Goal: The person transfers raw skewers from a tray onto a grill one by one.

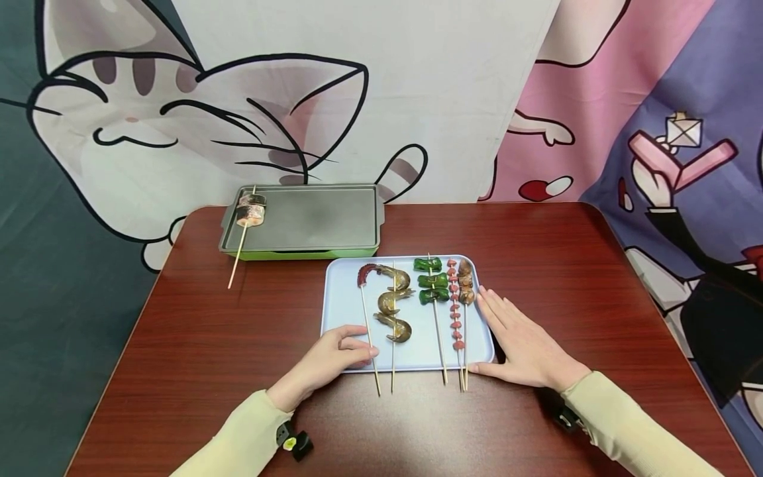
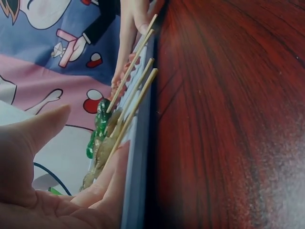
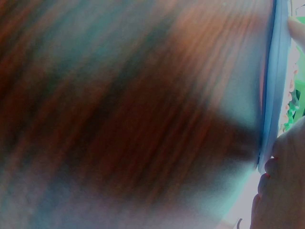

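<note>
Your step looks like grasping the tentacle skewer (image 1: 361, 274), leftmost on the blue tray (image 1: 415, 348): left hand (image 1: 335, 356) parted close about it, right hand (image 1: 530, 344) spread along the tray's right side; next calls for a pinch.

A pale blue, rectangular tray (image 1: 420, 344) lies flat between the left fingers (image 1: 356, 330) and right fingers (image 1: 499, 313). On it, a skewer (image 1: 365, 273) with a curled, dark-red top lies right by the left fingers.
</note>
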Motion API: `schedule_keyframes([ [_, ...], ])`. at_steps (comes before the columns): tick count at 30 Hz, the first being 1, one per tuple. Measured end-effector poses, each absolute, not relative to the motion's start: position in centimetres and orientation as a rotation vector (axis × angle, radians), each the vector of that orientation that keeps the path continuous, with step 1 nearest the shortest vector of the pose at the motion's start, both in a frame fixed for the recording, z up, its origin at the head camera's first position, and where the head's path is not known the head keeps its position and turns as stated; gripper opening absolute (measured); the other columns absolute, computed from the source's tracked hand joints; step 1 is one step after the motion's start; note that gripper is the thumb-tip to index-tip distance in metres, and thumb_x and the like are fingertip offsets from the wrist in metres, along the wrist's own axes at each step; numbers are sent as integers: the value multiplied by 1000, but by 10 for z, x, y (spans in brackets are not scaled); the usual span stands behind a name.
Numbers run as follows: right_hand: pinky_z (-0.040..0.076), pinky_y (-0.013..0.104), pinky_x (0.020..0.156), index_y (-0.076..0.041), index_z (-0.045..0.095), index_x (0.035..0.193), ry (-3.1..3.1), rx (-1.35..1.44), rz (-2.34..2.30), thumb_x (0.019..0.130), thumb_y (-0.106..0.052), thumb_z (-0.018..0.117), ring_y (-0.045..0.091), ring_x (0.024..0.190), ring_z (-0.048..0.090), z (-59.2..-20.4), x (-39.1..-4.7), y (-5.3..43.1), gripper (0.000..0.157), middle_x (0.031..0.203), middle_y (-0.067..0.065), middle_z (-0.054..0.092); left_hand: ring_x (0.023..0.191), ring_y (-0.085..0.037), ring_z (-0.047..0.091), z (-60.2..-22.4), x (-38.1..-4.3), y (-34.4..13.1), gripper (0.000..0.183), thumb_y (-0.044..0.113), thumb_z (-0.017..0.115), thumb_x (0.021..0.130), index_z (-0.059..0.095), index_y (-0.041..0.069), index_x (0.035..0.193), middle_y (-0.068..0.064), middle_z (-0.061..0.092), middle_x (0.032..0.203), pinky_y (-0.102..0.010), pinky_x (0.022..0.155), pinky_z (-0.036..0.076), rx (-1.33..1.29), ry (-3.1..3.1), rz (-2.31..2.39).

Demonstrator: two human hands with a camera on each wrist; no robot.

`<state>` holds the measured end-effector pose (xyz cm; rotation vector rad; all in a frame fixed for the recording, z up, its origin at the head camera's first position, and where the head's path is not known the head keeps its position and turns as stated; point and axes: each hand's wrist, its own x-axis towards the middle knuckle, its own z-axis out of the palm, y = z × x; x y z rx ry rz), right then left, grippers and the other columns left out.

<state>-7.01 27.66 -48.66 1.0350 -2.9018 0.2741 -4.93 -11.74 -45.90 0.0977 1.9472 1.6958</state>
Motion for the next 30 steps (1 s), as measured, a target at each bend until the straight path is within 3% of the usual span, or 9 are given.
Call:
schedule_keyframes([
  [13,25,50,121,6,26,158,-2900,1032,293,80,-81,62,35,150,24,-486,-69,276,122,165,21,22,79,-25,72,-458,-51,-115,50,-2,69,94,46,-17,136,-17,71,95,-39,74,64,-19,1871,1809],
  [19,24,50,122,6,26,157,-2897,1038,295,80,-81,63,35,150,24,-486,-70,276,122,164,21,22,72,-22,71,-459,-51,-115,47,-7,69,92,47,-16,132,-18,68,94,-38,70,64,-81,1816,1859],
  [30,25,50,121,6,26,157,-2889,1042,308,80,-80,63,37,149,26,-487,-70,276,122,164,21,24,71,-28,72,-459,-49,-116,41,-12,68,90,53,-12,128,-19,67,93,-40,69,64,-135,1841,1902],
])
